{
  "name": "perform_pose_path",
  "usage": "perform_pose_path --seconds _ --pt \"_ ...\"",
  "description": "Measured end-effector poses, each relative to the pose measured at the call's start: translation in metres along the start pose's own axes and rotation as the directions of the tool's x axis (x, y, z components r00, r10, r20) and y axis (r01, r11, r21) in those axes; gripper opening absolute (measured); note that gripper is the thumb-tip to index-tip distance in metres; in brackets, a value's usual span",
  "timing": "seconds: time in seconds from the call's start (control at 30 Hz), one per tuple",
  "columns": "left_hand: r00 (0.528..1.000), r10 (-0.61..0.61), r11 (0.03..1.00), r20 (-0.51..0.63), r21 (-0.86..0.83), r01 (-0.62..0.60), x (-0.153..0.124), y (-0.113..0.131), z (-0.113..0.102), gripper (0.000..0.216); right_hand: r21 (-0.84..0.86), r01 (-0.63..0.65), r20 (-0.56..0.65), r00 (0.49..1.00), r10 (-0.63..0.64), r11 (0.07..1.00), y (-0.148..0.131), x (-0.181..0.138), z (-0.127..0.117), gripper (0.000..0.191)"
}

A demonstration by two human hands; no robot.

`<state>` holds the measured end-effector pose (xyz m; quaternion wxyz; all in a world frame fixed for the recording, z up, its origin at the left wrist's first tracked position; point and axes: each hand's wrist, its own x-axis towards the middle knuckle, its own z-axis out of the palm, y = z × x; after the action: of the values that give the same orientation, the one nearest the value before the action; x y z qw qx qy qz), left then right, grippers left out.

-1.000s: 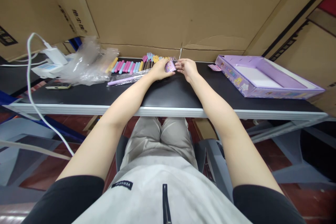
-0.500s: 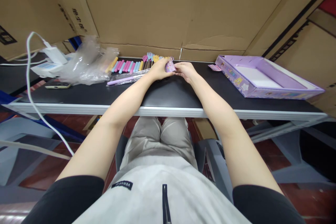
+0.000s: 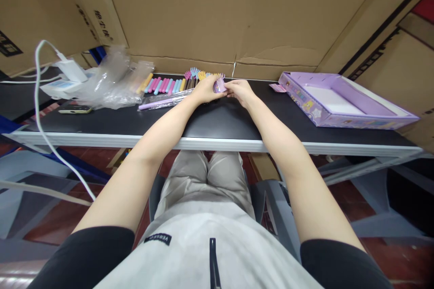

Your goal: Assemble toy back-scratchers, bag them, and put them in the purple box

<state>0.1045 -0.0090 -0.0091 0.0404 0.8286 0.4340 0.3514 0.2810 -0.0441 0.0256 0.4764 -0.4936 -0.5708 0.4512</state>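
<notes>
A small purple-pink printed card (image 3: 219, 85) is gripped by my left hand (image 3: 205, 90), its fingers curled round it. My right hand (image 3: 242, 91) pinches the card's right edge with thumb and fingertips. Beneath and behind the left hand lies a row of back scratchers with hand-shaped heads (image 3: 201, 74) and pink, blue and yellow handles (image 3: 166, 86). Part of that row is hidden by the hand. A purple-handled one in a clear plastic sleeve (image 3: 162, 102) rests in front, running under my left wrist.
An open purple display box (image 3: 317, 117) stands on the black table (image 3: 222, 122) at the right, with another small pink card (image 3: 278, 87) beside it. Clear plastic bags (image 3: 108, 90), a phone (image 3: 75, 109) and a white charger with cable (image 3: 74, 71) are at the left. Cardboard walls (image 3: 190, 13) rise behind.
The card has turned slightly between my hands, and my right fingertips have shifted a little left along its edge. Everything else looks the same.
</notes>
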Motion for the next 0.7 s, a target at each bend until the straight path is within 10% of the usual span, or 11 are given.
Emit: perform_pose_path --seconds 0.37,0.7 --pt "0.961 -0.254 0.957 0.113 0.176 0.232 -0.01 0.036 -0.025 0.089 -0.04 -0.036 -0.221 0.975 0.026 0.999 -0.009 0.001 0.0 0.04" --pt "0.949 -0.28 0.949 0.142 0.193 0.251 -0.009 0.03 -0.026 0.085 0.129 -0.031 -0.28 0.958 0.066 0.991 0.01 0.03 -0.02 0.012"
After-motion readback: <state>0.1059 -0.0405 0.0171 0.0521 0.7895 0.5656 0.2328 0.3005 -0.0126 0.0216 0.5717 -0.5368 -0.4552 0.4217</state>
